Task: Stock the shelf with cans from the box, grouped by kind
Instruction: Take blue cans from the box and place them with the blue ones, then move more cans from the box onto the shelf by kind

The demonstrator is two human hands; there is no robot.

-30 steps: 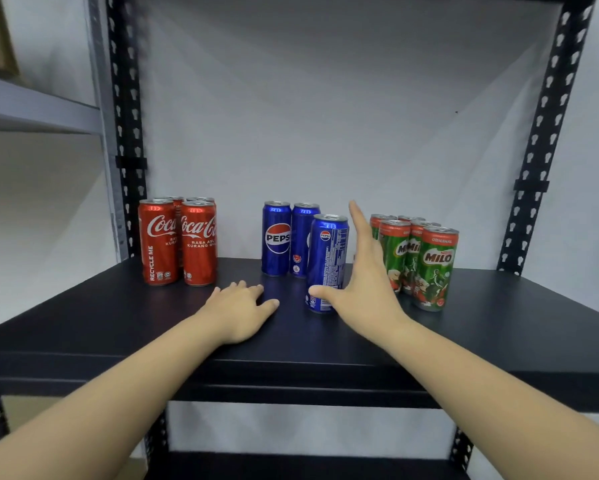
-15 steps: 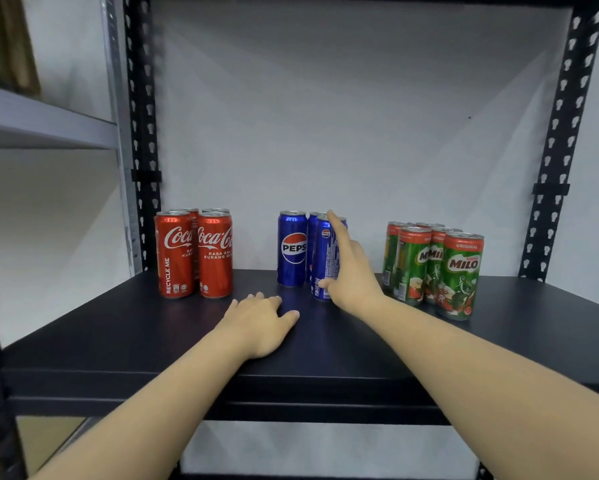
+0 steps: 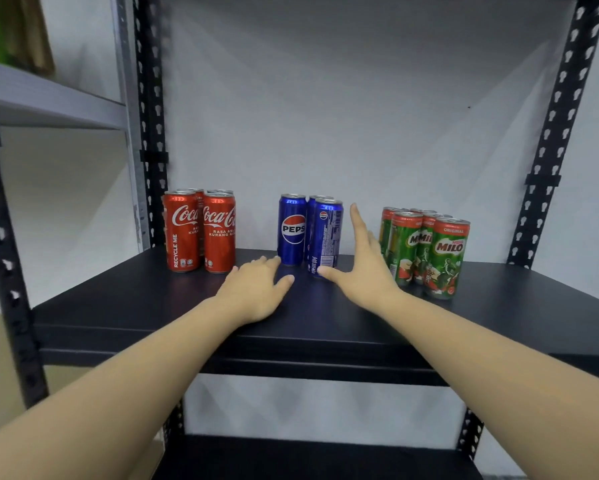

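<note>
On the black shelf stand three groups of cans: red Coca-Cola cans at the left, blue Pepsi cans in the middle, green Milo cans at the right. The front Pepsi can stands upright beside the others. My right hand is open just right of it, fingers straight, thumb tip near the can's base. My left hand rests flat on the shelf in front of the Pepsi cans, holding nothing. The box is out of view.
Black perforated uprights frame the shelf on both sides, with a white wall behind. A grey shelf with a brown and green object sits at the upper left. A lower black shelf shows below.
My right hand pushed the front Pepsi can back against the other Pepsi cans, then let go and drew slightly to the right. The left hand stayed on the shelf.
</note>
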